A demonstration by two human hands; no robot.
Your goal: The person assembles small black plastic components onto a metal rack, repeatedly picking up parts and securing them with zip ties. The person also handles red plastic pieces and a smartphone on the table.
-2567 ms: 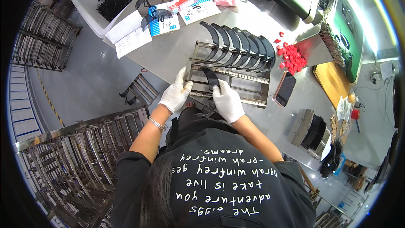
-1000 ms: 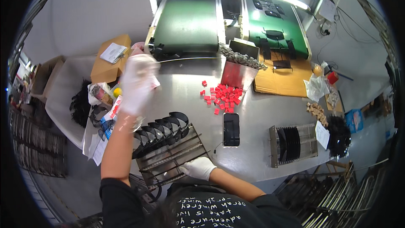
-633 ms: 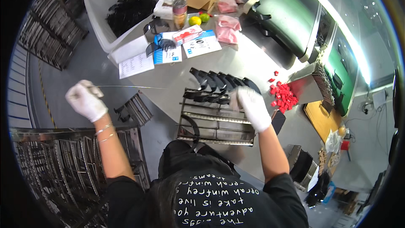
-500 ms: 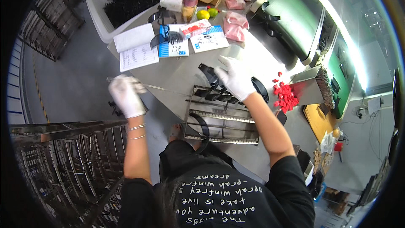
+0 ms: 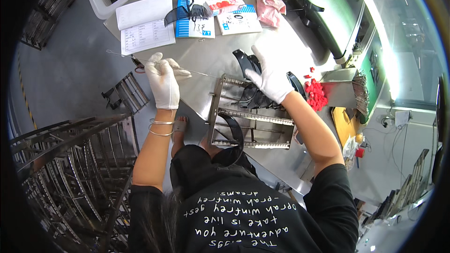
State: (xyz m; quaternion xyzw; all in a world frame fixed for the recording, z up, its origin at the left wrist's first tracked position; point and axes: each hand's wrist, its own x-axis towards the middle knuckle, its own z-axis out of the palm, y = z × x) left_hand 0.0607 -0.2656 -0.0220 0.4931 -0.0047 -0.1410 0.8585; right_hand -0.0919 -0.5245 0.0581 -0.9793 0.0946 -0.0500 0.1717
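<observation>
Your left hand (image 5: 163, 83) pinched a thin metal rod (image 5: 154, 61), tip near the metal rack (image 5: 248, 117); your right hand (image 5: 271, 76), fingers together, steadied the black curved pieces (image 5: 251, 94) — most slots sat empty.

We see the slotted steel rack (image 5: 251, 122) on the grey metal counter (image 5: 206, 58); curved black plastic parts (image 5: 248, 63) stand in it, small red caps (image 5: 316, 96) lie to its right, and a lined paper sheet (image 5: 145, 30) lies behind, to its left.

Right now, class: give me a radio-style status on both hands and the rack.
Left hand pinching thin rod at its middle. Right hand pressing on black curved pieces in metal rack. Nothing blocking between rod and rack.
</observation>
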